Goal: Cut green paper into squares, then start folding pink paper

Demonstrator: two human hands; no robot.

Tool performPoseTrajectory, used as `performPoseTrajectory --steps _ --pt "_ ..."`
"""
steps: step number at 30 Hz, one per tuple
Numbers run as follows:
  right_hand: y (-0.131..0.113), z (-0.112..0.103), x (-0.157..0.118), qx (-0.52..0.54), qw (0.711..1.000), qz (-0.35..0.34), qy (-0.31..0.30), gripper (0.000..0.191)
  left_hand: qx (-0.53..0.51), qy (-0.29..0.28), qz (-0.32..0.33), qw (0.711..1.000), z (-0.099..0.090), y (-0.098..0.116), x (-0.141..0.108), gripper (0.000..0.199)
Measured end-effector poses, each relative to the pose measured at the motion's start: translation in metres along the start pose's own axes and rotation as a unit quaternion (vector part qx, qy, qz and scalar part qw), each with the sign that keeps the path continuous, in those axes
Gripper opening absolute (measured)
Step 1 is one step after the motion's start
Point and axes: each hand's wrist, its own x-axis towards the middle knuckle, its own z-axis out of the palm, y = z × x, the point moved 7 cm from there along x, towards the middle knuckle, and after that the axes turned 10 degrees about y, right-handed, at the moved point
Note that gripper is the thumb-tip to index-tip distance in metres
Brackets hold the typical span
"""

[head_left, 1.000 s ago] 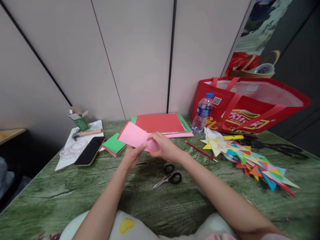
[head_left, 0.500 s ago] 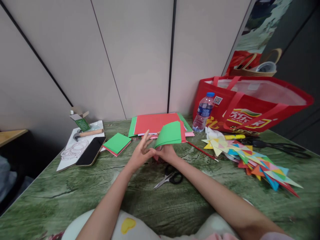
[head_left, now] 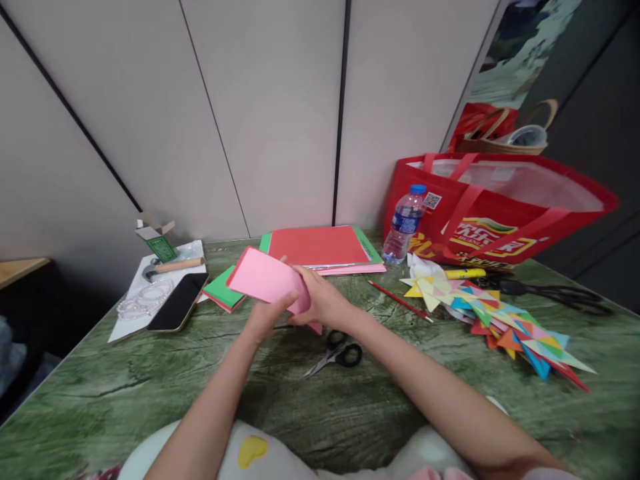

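Observation:
Pink paper sheets [head_left: 265,275] with a red edge showing are held up between my hands, curving at their right end. My left hand [head_left: 273,313] is closed on them from below, its thumb lying across the front. At the curved right end my right hand [head_left: 323,299] grips the same sheets; some of its fingers are hidden behind the paper. Below the hands, black-handled scissors [head_left: 336,355] lie on the table. A small stack of green and red paper squares [head_left: 220,291] rests to the left, partly covered by the held sheets.
Larger red, green and pink sheets [head_left: 315,245] lie against the wall. Right of them stand a water bottle [head_left: 404,227] and a red bag [head_left: 450,207], with a pencil [head_left: 400,301] and folded-paper pieces [head_left: 510,320] in front. A phone [head_left: 180,303] and hammer [head_left: 175,267] lie left.
The held paper has swung from right to left, and its pink side now faces me instead of the green. My left hand has gone from spread fingers to gripping the sheets.

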Motion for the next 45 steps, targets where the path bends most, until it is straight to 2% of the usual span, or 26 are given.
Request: performPoseTrajectory --steps 4,7,12,17,19,22,25,30,34,36,37,38,39,40,42,45 --pt "-0.002 0.005 -0.003 0.017 0.999 0.039 -0.030 0.071 -0.024 -0.024 0.007 0.999 0.001 0.009 0.000 0.058" --pt "-0.002 0.006 -0.002 0.046 0.998 0.044 -0.023 0.059 -0.029 -0.024 0.003 0.999 0.002 0.007 0.000 0.065" --pt "-0.006 0.006 -0.003 0.126 0.991 0.041 0.012 0.060 -0.082 0.066 0.008 0.994 -0.006 0.009 0.003 0.079" --pt "0.006 0.024 -0.008 0.159 0.979 0.113 -0.058 0.079 -0.071 0.145 0.032 0.986 -0.020 0.019 0.006 0.100" --pt "0.008 0.026 -0.008 0.165 0.977 0.103 -0.084 0.075 -0.063 0.148 0.036 0.986 -0.023 0.021 0.009 0.104" --pt "0.008 0.023 -0.005 0.167 0.977 0.074 -0.113 0.069 -0.072 0.124 0.031 0.989 -0.024 0.022 0.012 0.108" --pt "0.010 0.020 -0.004 0.141 0.979 0.073 -0.128 0.071 -0.099 0.129 0.022 0.986 -0.030 0.025 0.015 0.101" --pt "0.016 0.015 -0.006 0.117 0.982 0.102 -0.112 0.086 -0.142 0.136 0.006 0.980 -0.037 0.027 0.019 0.075" --pt "0.021 0.007 -0.005 0.165 0.972 0.141 -0.090 0.102 -0.173 0.202 0.016 0.964 -0.053 0.031 0.022 0.065" --pt "0.027 0.005 -0.006 0.244 0.944 0.210 -0.067 0.105 -0.199 0.239 0.020 0.950 -0.063 0.034 0.023 0.061" --pt "0.031 0.007 -0.007 0.310 0.912 0.264 -0.053 0.103 -0.211 0.255 0.021 0.943 -0.068 0.036 0.023 0.059" --pt "0.034 0.012 -0.009 0.378 0.868 0.320 -0.040 0.097 -0.222 0.267 0.021 0.938 -0.071 0.038 0.024 0.057" --pt "0.036 0.019 -0.012 0.446 0.812 0.374 -0.029 0.087 -0.230 0.276 0.021 0.933 -0.074 0.040 0.024 0.055" --pt "0.036 0.026 -0.015 0.486 0.772 0.409 -0.026 0.076 -0.235 0.281 0.019 0.930 -0.076 0.041 0.024 0.054" --pt "0.033 0.041 -0.020 0.516 0.732 0.444 -0.039 0.053 -0.242 0.283 0.015 0.928 -0.077 0.042 0.024 0.051" --pt "0.027 0.060 -0.028 0.538 0.695 0.472 -0.071 0.025 -0.256 0.279 0.015 0.925 -0.075 0.042 0.024 0.050"
